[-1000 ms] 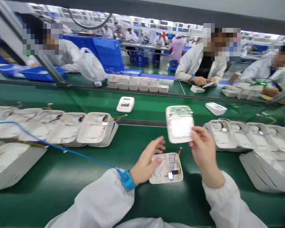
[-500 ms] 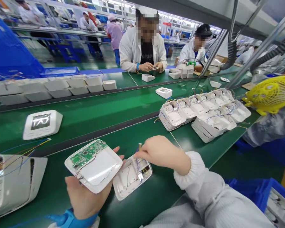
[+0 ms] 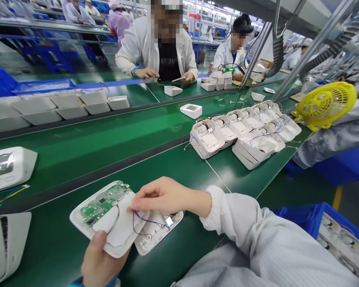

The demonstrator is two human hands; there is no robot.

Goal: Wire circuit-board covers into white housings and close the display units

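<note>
My left hand (image 3: pixel 103 257) grips a white plastic cover (image 3: pixel 116 249) from below, its thumb over the near edge. Inside the cover a green circuit board (image 3: pixel 106 200) runs along the far side, with a thin dark wire looping from it. My right hand (image 3: pixel 158 197) is pinched above the cover's right edge, on the end of some coloured wires (image 3: pixel 143 218); the connector itself is hidden by the fingers. Those wires lead down to a white housing (image 3: pixel 146 247) lying open side up on the green bench, partly under the cover.
Stacked white housings (image 3: pixel 208 139) with loose wires stand at the right, near a yellow fan (image 3: pixel 326 105). A closed white device (image 3: pixel 10 165) with a display sits on the conveyor (image 3: pixel 107 137). More housings (image 3: pixel 14 239) are at the lower left. A co-worker (image 3: pixel 160 44) works opposite.
My right hand has moved left, from over the housing to the cover, drawing the wires along. My left thumb now rests on the cover's edge. The camera view has shifted right.
</note>
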